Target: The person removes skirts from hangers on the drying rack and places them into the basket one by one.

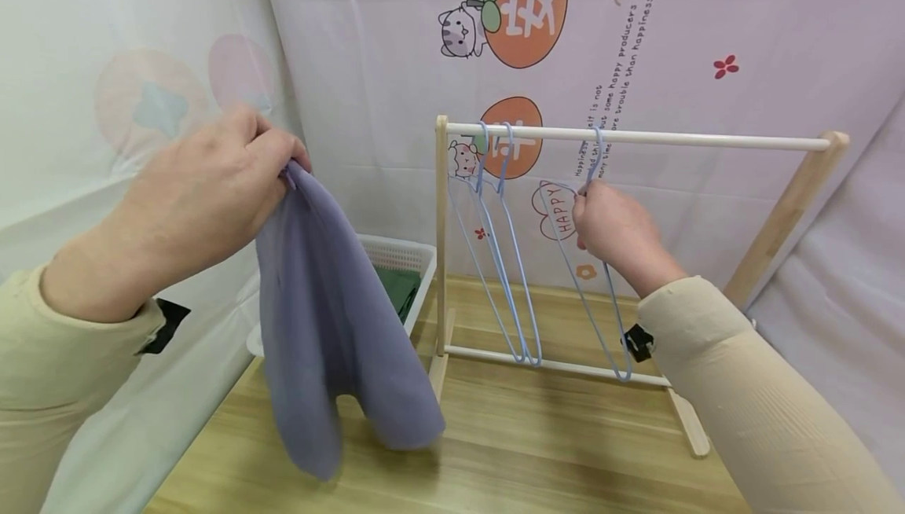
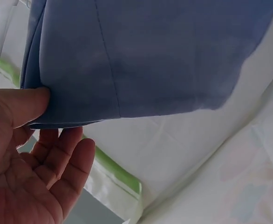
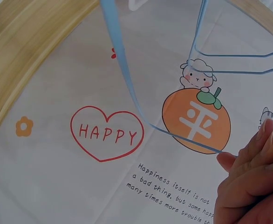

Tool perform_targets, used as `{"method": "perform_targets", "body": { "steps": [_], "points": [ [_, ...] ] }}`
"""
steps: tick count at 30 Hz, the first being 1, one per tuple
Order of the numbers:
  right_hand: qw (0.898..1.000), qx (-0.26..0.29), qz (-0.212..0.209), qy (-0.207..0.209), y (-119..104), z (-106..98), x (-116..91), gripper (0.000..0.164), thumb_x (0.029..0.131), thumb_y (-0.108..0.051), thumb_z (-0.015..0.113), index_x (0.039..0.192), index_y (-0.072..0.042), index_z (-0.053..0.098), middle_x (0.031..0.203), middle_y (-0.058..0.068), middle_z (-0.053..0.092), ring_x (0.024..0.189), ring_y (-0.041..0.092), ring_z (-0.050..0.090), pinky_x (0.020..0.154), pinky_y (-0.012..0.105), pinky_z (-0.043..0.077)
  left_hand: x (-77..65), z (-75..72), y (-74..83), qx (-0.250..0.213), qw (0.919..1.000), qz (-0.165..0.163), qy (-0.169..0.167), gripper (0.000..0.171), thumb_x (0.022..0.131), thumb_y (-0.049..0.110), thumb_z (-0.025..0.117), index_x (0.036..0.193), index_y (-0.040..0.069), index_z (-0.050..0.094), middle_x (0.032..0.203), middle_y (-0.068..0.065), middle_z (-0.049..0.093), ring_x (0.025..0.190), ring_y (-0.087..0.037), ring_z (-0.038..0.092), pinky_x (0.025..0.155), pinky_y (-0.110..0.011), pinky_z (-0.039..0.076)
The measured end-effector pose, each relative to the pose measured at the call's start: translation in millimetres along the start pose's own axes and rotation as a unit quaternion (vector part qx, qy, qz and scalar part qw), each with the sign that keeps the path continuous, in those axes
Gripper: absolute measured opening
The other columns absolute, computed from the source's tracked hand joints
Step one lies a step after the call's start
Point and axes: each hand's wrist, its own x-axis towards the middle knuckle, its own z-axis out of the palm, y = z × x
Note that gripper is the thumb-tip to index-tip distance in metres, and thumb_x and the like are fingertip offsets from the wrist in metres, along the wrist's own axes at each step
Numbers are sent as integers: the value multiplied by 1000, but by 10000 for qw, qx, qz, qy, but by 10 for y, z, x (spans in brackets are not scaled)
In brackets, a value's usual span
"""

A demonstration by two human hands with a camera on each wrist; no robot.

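Note:
My left hand (image 1: 205, 176) pinches a purple-blue pair of trousers (image 1: 318, 286) by the top, and the two legs hang down over the table. In the left wrist view, thumb and fingers grip the folded edge of the cloth, where a stitched seam shows. My right hand (image 1: 618, 227) holds a light-blue hanger (image 1: 576, 278) near its neck. That hanger's hook is at the rack's top rail (image 1: 672, 139). Two more light-blue hangers (image 1: 511, 243) hang close together at the rail's left end.
The small rack has wooden posts (image 1: 781, 223) and a lower white bar (image 1: 587, 368), standing on a wood-grain table (image 1: 537, 443). Left of it, partly behind the trousers, a white basket (image 1: 396, 248) holds dark green cloth (image 1: 397, 288). Printed white sheets (image 1: 382, 66) enclose the back and sides.

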Motion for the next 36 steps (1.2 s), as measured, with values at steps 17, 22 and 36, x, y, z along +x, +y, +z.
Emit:
{"method": "perform_targets", "body": {
  "steps": [17,22,36],
  "points": [
    [10000,22,-10,3,-20,5,29,41,110,-26,26,121,1,55,82,11,70,67,27,60,57,38,46,113,-17,-136,-1367,9731,-1561,-1006,27,108,18,46,116,-3,61,107,-15,63,91,-29,58,80,-39,41],
    [10000,50,6,8,-19,7,38,43,110,-27,26,124,1,55,83,11,70,68,27,61,58,38,46,137,-10,-140,-1372,9764,-1462,-805,29,108,22,53,119,-2,64,107,-16,66,91,-29,59,82,-43,42],
    [10000,17,33,32,17,24,36,45,111,-27,26,131,3,52,85,13,70,70,28,63,58,39,47,195,90,-139,-1164,9821,-1399,-491,24,107,19,59,122,2,65,109,-19,68,97,-37,60,88,-55,46]
  ]
}}
